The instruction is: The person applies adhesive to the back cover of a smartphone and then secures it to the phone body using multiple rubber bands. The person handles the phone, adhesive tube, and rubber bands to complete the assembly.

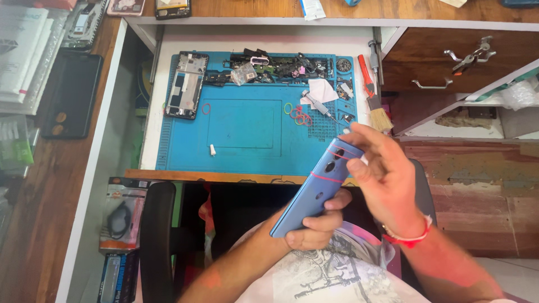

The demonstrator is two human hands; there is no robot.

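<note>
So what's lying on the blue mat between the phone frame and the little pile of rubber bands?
In the head view, between the phone frame and the rubber bands, the blue mat holds only one red rubber band.

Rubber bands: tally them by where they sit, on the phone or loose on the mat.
Red bands around the blue phone, held in the left hand: 2
Red band loose, mat left: 1
Bands clustered, mat right: about 4, overlapping
Total: about 7
</note>
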